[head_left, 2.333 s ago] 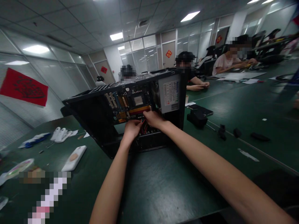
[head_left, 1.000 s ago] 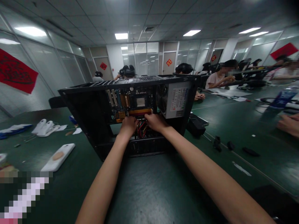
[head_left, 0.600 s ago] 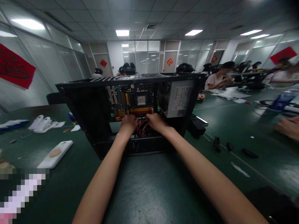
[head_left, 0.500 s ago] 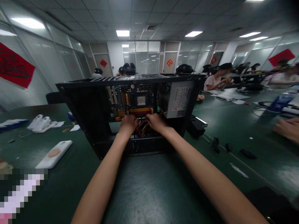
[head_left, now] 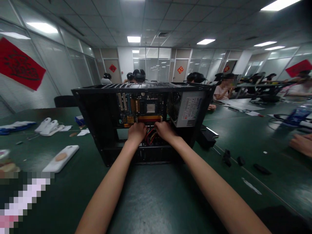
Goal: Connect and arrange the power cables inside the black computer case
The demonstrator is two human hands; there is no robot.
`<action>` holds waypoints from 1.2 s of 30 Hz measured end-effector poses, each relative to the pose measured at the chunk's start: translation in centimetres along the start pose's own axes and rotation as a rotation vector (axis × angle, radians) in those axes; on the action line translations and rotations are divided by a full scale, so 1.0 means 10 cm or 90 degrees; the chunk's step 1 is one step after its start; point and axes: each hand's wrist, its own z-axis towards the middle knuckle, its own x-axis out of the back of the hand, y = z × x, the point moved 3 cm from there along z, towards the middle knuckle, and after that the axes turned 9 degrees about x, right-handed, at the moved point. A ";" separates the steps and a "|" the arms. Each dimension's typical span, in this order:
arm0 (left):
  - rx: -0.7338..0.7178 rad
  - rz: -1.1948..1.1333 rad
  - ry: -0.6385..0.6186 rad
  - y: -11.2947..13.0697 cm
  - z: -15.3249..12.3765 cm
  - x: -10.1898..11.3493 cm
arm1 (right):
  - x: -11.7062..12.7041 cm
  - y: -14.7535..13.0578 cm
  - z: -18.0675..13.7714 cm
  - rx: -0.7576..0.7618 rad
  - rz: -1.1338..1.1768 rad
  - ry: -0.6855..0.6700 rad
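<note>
Two bare hands are deep inside the open black metal computer case (head_left: pixel 97 110), and that case is our landmark, standing in the middle of the dark green table (head_left: pixel 156 201). From the head camera: the left hand (head_left: pixel 136 132) is curled, knuckles towards us, pressed against the lower edge of the blue motherboard (head_left: pixel 140 109) at the yellow-orange slot strip (head_left: pixel 149 119). Fingertips are hidden, so I cannot tell what, if anything, that grip has closed on. The right hand (head_left: pixel 165 130) sits just beside it, also curled, at the same strip, with its grip equally hidden. Between the two hands, a bundle of red and yellow cables (head_left: pixel 150 136) spills down inside the case.

At the case's right end sits the grey boxy power supply (head_left: pixel 188 109) with its white label. Left of the case, a white phone case with a tan oval patch (head_left: pixel 60 158) lies flat on the table, and further left lie white gloves (head_left: pixel 48 126). Right of the case, small black parts (head_left: pixel 227 156) are scattered on the table, and another person's hand (head_left: pixel 301 144) rests at the far right. Behind the case, people sit at other tables.
</note>
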 end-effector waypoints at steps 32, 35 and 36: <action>-0.071 0.004 -0.031 0.06 -0.04 0.03 | 0.03 -0.05 -0.01 0.081 -0.138 0.004; -0.065 -0.002 -0.030 0.05 -0.01 0.02 | 0.02 -0.04 -0.01 0.087 -0.139 0.014; -0.065 -0.003 -0.025 0.05 -0.01 0.02 | 0.02 -0.04 -0.01 0.083 -0.136 0.019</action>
